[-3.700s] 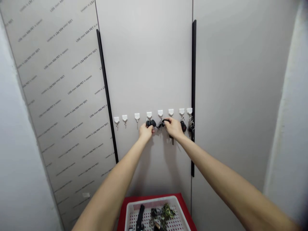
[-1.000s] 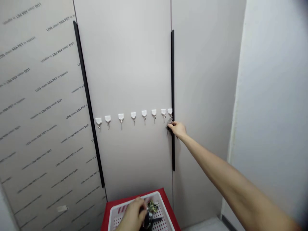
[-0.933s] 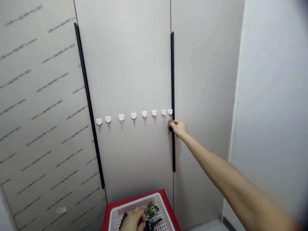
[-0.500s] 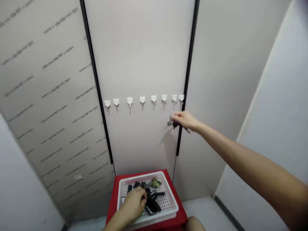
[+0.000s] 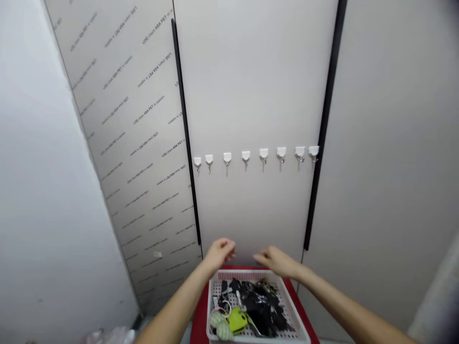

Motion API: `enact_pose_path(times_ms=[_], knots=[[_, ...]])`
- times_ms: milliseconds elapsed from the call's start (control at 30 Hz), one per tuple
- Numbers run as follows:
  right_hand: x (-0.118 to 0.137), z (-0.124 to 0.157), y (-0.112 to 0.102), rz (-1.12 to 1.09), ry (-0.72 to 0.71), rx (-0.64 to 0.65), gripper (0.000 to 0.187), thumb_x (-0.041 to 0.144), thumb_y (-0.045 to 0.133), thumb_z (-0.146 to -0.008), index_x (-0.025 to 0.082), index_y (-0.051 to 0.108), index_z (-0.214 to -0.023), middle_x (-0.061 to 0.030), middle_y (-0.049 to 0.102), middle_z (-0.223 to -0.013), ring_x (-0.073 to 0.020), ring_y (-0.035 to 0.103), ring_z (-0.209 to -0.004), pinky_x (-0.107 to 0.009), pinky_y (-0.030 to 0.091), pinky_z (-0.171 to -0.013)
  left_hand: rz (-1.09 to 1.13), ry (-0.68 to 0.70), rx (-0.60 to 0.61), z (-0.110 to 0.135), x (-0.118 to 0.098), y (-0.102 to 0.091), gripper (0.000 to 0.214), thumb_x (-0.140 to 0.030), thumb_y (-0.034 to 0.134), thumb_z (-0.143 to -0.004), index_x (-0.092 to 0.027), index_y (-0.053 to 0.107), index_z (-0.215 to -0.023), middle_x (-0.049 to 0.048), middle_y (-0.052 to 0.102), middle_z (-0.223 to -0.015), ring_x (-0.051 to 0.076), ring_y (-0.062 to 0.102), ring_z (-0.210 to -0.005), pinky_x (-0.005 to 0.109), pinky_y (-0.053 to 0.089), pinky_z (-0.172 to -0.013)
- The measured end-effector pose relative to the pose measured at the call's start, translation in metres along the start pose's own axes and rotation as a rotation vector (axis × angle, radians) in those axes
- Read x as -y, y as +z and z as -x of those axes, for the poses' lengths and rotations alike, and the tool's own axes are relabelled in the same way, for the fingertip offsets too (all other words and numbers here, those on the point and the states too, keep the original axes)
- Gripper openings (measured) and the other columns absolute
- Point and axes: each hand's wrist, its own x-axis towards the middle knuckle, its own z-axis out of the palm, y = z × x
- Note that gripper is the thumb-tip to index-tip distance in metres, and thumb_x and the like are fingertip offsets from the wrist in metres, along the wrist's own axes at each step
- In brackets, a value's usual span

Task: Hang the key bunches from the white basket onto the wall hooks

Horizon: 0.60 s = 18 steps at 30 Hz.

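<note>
My left hand (image 5: 220, 253) and my right hand (image 5: 275, 262) hang just above the far rim of a white plastic basket (image 5: 247, 274), apart from each other. Both look empty, with loosely curled fingers. In the basket lies a heap of black-fobbed keys (image 5: 258, 301), along with a lime-green key tag (image 5: 237, 320) and a pale knitted charm (image 5: 219, 325). High on the door, a row of white adhesive hooks (image 5: 263, 155) hangs bare, well above my hands.
The basket stands on a red stool or box (image 5: 199, 320) at the foot of pale cabinet doors with black vertical handles (image 5: 324, 124). A panel covered in printed film (image 5: 132, 119) is to the left, and a white wall flanks it.
The keys on the rightmost hook are gone and the basket heap looks larger. My right hand has dropped from the hooks to the basket, and my left hand has risen slightly above it.
</note>
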Motion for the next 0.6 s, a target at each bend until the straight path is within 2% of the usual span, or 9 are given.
enact_pose_path(times_ms=[100,167,267,367,600], knots=[[0.049,-0.020,-0.020,-0.461,-0.049,-0.113,0.047,0.055,0.025,-0.065,0.018,0.035,-0.038,0.0028,0.034,-0.035,-0.0069,0.032,-0.033,-0.023,0.024,-0.036,0.293,-0.043,0.036,-0.014,-0.044,-0.002,0.046,-0.058,0.024,-0.062,-0.015,0.030,-0.046,-0.0049,0.034,-0.037,0.004,0.030,-0.033,0.017,0.020,-0.038],[0.075,-0.032,-0.029,-0.744,-0.103,-0.071,0.051,0.059,0.017,-0.064,0.017,0.025,-0.037,0.0051,0.025,-0.033,-0.0050,0.026,-0.030,-0.021,0.023,-0.035,0.388,0.005,0.167,-0.021,-0.071,-0.002,0.052,-0.062,0.013,-0.062,-0.016,0.025,-0.042,-0.0052,0.026,-0.032,0.003,0.024,-0.029,0.018,0.015,-0.036],[0.092,-0.042,-0.033,-0.912,-0.134,0.003,0.054,0.062,0.009,-0.064,0.016,0.020,-0.037,0.0062,0.021,-0.032,-0.0036,0.020,-0.027,-0.019,0.019,-0.033,0.403,0.045,0.255,-0.027,-0.093,-0.001,0.055,-0.064,0.008,-0.061,-0.016,0.025,-0.040,-0.0043,0.025,-0.031,0.003,0.022,-0.028,0.018,0.012,-0.035],[0.090,-0.043,-0.027,-0.938,-0.104,0.027,0.054,0.062,0.007,-0.064,0.016,0.018,-0.038,0.0065,0.021,-0.031,-0.0034,0.019,-0.027,-0.018,0.018,-0.032,0.373,0.037,0.251,-0.026,-0.091,-0.002,0.056,-0.064,0.007,-0.062,-0.016,0.026,-0.039,-0.0039,0.025,-0.031,0.003,0.020,-0.028,0.018,0.012,-0.036],[0.072,-0.042,-0.009,-0.928,-0.010,0.042,0.052,0.063,0.007,-0.062,0.018,0.018,-0.040,0.0070,0.021,-0.030,-0.0033,0.018,-0.027,-0.018,0.018,-0.032,0.325,-0.023,0.200,-0.022,-0.065,-0.001,0.056,-0.065,0.009,-0.061,-0.015,0.025,-0.039,-0.0040,0.025,-0.032,0.002,0.020,-0.030,0.018,0.012,-0.037]])
